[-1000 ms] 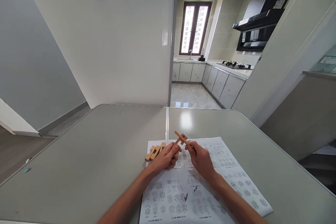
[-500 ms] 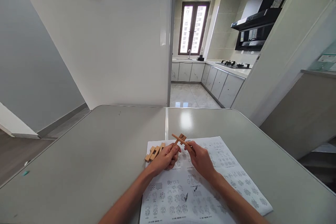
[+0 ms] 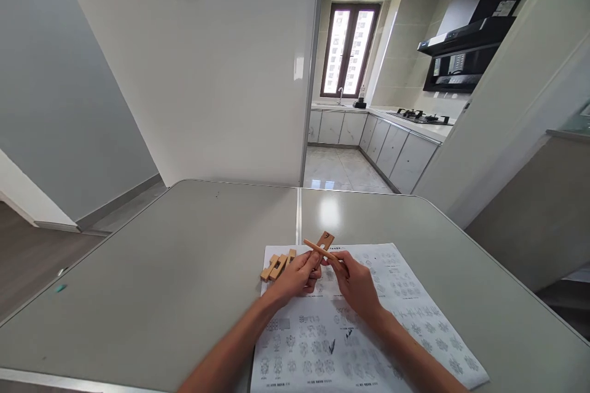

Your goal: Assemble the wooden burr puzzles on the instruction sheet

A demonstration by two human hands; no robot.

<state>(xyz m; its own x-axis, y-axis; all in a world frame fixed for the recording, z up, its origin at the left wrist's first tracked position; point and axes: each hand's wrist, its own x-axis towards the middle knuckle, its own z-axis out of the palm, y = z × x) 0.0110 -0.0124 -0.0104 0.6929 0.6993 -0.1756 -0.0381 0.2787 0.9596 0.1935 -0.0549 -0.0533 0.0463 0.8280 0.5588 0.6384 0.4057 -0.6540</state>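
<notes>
Beyond the white wall [image 3: 230, 86] lies a kitchen; at its far end stands a window [image 3: 350, 49], with a tap [image 3: 340, 94] below it; pale cupboards [image 3: 342, 129] run along two sides, a hob [image 3: 419, 116] sits on the counter at the right, and a dark hood [image 3: 465, 37] hangs above; nearer, a grey table [image 3: 138, 295] spreads across the lower view, a pale seam [image 3: 298, 215] running down from its far edge; a teal bit [image 3: 60, 288] lies by its left edge; a printed sheet [image 3: 322, 311] lies under both hands, bearing rows of small figures and two dark ticks; the left hand [image 3: 299, 273] is closed around a wooden piece [image 3: 327, 237], whose upper end juts out and shows a dark mark; the right hand [image 3: 356, 282] pinches a thin stick [image 3: 317, 249], slanting across the piece; whether the two touch I cannot tell; the hands are close together, over the sheet's far part; just left of the left hand, wooden blocks [image 3: 277, 267] lie side by side at the sheet's upper left corner.
</notes>
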